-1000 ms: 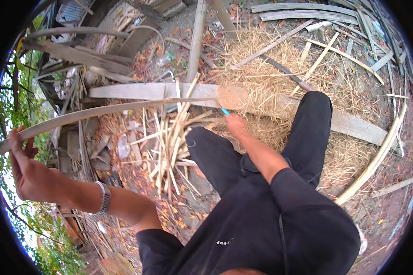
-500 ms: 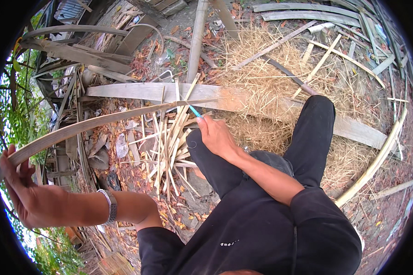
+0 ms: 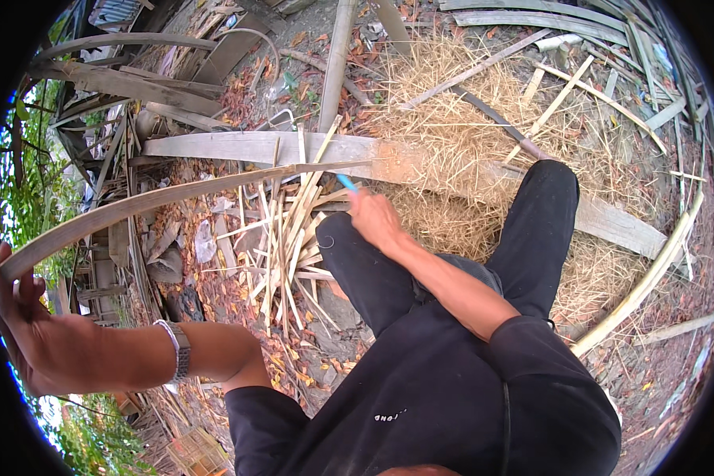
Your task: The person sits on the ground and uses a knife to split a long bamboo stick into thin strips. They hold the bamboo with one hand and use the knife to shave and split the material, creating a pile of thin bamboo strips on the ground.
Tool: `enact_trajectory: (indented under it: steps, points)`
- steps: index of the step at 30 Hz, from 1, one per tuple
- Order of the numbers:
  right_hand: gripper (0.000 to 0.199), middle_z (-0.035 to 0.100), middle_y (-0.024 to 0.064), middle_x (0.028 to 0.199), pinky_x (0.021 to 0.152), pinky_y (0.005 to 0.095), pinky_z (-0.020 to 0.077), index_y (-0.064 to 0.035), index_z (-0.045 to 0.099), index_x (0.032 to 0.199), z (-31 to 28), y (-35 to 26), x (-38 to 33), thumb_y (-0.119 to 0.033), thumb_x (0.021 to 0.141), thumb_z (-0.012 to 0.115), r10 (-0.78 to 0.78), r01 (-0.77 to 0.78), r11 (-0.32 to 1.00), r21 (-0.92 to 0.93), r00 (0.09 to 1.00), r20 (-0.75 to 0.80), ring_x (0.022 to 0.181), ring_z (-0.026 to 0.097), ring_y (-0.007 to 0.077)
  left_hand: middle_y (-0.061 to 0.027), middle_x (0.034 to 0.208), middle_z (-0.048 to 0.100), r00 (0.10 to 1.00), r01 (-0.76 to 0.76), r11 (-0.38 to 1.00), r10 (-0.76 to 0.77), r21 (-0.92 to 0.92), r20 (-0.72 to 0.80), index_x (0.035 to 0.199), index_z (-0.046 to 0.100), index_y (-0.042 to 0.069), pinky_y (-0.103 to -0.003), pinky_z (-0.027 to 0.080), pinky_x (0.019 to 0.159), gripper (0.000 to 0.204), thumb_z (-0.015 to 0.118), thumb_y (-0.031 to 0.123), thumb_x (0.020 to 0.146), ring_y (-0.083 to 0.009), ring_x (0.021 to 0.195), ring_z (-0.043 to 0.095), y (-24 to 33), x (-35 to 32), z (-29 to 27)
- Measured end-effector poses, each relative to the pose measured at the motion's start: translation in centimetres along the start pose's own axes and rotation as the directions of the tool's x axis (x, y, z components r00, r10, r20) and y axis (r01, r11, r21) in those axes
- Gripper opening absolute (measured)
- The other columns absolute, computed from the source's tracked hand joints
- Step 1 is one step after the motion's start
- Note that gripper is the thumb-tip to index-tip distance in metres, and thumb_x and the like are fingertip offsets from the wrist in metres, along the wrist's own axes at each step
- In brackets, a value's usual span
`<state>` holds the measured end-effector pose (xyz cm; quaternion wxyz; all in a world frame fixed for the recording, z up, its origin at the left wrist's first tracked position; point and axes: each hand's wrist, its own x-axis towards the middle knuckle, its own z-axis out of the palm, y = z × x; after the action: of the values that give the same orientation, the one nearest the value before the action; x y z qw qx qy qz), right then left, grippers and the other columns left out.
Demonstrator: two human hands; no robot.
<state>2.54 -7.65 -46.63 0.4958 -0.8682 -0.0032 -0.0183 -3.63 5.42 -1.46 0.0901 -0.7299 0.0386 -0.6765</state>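
Observation:
A long, slightly bowed bamboo strip (image 3: 159,202) runs from my left hand (image 3: 28,325) at the far left to the middle, where its narrower end lies over a wide grey plank (image 3: 238,147). My left hand is closed around the strip's outer end. Just below the narrow end, my right hand (image 3: 373,218) grips a tool with a light-blue handle (image 3: 347,182), blurred by motion; its working part cannot be made out. Under the strip lies a loose heap of thin, pale split sticks (image 3: 293,238), beside my left knee.
Straw-like shavings (image 3: 444,87) cover the plank's middle and the ground around it. A dark-bladed machete (image 3: 496,119) lies near my right knee. A curved bamboo length (image 3: 650,289) rests at the right. A pole (image 3: 339,67) stands beyond the plank; old boards (image 3: 127,87) pile up far left.
My right hand has shifted slightly up and right along the strip with the blue-handled tool. My left hand still holds the strip's outer end.

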Motion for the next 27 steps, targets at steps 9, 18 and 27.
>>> enact_trajectory:
  steps: [9,18,27]
  points:
    - [0.048,0.058,0.0260,0.070,0.064,0.0491,0.0434,0.0031,0.057,0.081,-5.7,-1.1,-2.4,-0.035,0.098,0.033,0.170,-0.173,0.972,0.161,0.985,0.033,0.065,0.056,0.0430,-0.0082,0.089,0.070,0.948,0.284,0.869,-0.317,-0.404,-0.014,0.101,0.069,0.006,-0.018,0.049,0.051,0.025,0.045,0.009,0.094,-0.0110,0.073,0.066,0.9,0.0,0.6]
    - [0.035,0.052,0.0263,0.055,0.050,0.0488,0.0415,0.0044,0.053,0.082,-8.2,-10.4,-3.5,-0.026,0.097,0.042,-0.041,0.034,0.978,0.205,0.999,0.032,0.052,0.053,0.0446,-0.0096,0.084,0.069,0.991,-0.129,0.992,0.129,0.001,-0.046,0.090,0.069,-0.003,-0.020,0.051,0.056,0.013,0.060,0.004,0.085,-0.0125,0.068,0.065,-1.1,-0.5,-0.5]
    - [0.031,0.058,0.0271,0.064,0.056,0.0515,0.0470,0.0042,0.056,0.090,-3.6,-7.6,-1.6,-0.023,0.095,0.041,-0.098,0.099,0.993,0.071,0.995,-0.019,0.059,0.058,0.0436,-0.0124,0.087,0.070,0.928,0.324,0.771,-0.372,-0.549,0.025,0.090,0.071,-0.001,-0.022,0.047,0.055,0.020,0.056,0.012,0.088,-0.0138,0.068,0.065,1.3,0.1,0.7]
